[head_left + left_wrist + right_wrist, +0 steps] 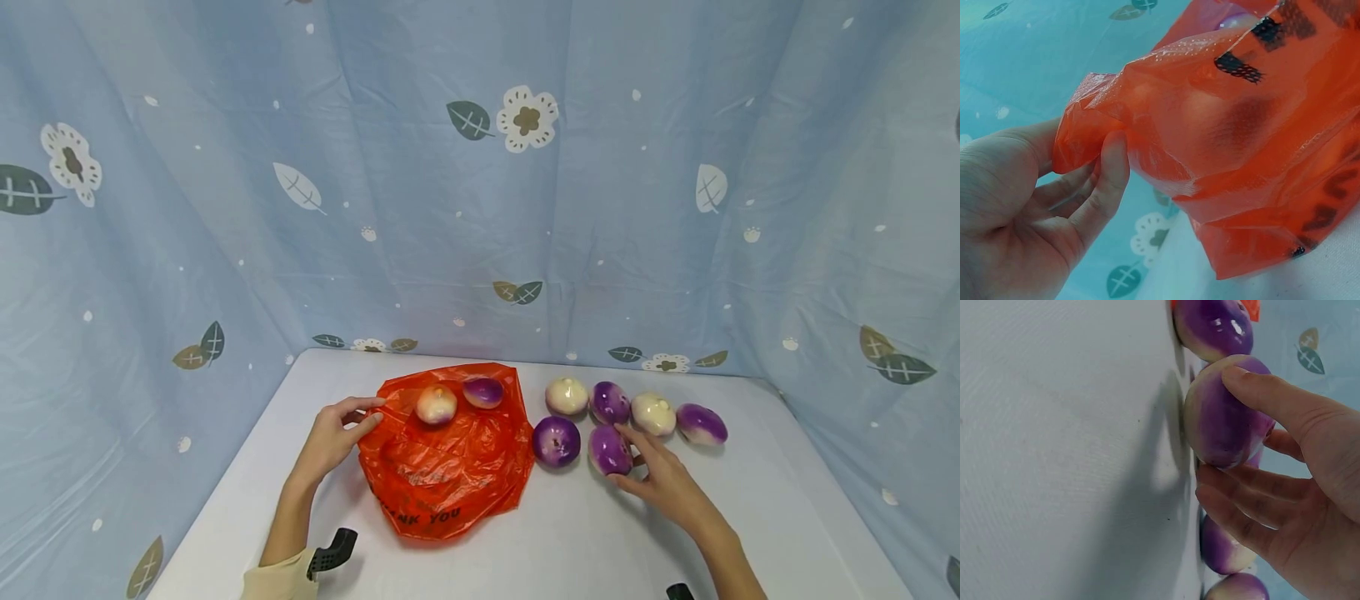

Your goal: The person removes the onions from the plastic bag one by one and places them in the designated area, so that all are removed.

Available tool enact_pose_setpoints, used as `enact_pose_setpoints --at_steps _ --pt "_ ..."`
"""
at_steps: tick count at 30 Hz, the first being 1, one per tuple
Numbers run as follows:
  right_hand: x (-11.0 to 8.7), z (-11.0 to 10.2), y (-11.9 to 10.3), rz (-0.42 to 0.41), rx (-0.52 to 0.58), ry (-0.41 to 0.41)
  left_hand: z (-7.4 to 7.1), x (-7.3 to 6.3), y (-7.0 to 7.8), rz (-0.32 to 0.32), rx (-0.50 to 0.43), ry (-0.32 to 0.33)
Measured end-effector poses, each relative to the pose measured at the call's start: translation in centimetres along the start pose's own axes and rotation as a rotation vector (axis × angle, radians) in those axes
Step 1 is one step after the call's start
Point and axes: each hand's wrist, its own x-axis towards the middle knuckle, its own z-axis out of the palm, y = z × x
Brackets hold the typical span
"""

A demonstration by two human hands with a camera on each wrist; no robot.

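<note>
My left hand pinches the left edge of a red plastic bag, thumb on one side and fingers on the other, as the left wrist view shows. On the bag in the head view sit two turnips, a pale one and a purple one. With my right hand I grip a purple-and-white turnip, thumb on its near side and fingers round its far side. In the head view this held turnip is at the front of a group, close to another purple turnip.
Behind the held turnip stand a pale turnip, a purple one, another pale one and a purple one at the right end. The white table meets a blue patterned curtain at the back.
</note>
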Motion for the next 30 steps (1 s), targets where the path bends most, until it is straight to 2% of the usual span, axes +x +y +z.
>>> enact_pose_setpoints --at_steps 9,15,22,30 --pt "0.5 0.8 0.2 -0.011 0.017 0.009 -0.1 0.0 0.0 -0.009 -0.016 -0.001" --pt "0.8 0.9 -0.2 0.031 0.023 -0.011 -0.1 0.0 -0.2 0.013 -0.024 -0.002" --pt "1.1 1.1 -0.1 0.073 0.021 -0.026 -0.1 -0.1 -0.2 -0.002 -0.028 -0.002" --pt "0.7 0.7 -0.3 0.045 0.026 -0.009 -0.3 -0.1 -0.1 -0.010 -0.012 0.008"
